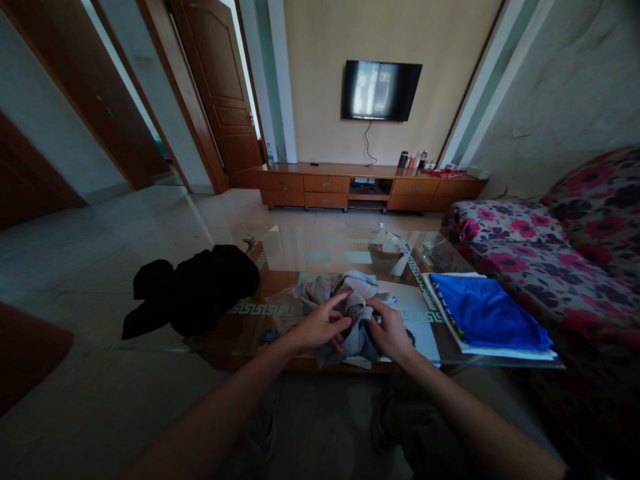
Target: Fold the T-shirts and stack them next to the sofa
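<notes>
A crumpled grey garment [345,293] lies on the near part of a glass coffee table [325,250]. My left hand [320,325] grips its left side with the fingers curled into the cloth. My right hand [390,330] pinches the cloth on the right side. The two hands are close together, almost touching, over the bunched fabric.
A black garment [195,290] lies heaped on the table's left end. Folded blue cloth [487,313] rests on white cloth at the right end. A floral sofa [550,247] stands to the right. A wooden TV cabinet [370,187] and wall TV [381,90] are beyond.
</notes>
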Demonstrator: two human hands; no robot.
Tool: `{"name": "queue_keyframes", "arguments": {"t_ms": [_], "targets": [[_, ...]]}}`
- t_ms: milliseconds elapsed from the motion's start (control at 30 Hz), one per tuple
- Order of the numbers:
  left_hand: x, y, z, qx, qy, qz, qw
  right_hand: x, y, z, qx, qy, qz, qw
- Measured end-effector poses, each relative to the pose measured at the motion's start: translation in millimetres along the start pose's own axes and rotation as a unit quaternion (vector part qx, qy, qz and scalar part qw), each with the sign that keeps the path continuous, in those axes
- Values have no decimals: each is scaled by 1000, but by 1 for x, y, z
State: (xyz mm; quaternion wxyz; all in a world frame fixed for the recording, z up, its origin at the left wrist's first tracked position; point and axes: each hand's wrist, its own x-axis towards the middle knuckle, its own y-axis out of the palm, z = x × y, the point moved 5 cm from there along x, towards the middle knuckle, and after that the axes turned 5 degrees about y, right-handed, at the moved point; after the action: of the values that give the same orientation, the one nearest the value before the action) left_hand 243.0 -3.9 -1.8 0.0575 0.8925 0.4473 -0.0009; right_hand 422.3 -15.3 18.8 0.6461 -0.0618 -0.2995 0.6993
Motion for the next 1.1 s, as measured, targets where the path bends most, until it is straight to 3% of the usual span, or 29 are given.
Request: {"name": "queue_keyframes", "arguments": {"t_ms": [133,233,367,533,700,800,967,1100], "targets": [[2,-4,-1,35,30,4,999,2,9,-9,162,65,44,984],[7,-13,-4,39,63,-11,997,3,15,-14,202,91,56,973],[7,-19,-16,148,129,-30,980,2,15,-8,157,60,52,984],[-6,-7,-41,373,257,-25,891,0,12,0,109,31,45,993],[-12,-7,-49,461,278,-26,843,-3,9,1,14,17,32,999],[-16,-5,-55,477,284,-15,832,-6,4,11,-28,-12,16,999],[-36,7,-78,453,299,21,840,-14,-7,46,-92,-96,21,991],[-64,1,-110,422,298,21,856,-12,-33,58,-126,-85,1,988]]}}
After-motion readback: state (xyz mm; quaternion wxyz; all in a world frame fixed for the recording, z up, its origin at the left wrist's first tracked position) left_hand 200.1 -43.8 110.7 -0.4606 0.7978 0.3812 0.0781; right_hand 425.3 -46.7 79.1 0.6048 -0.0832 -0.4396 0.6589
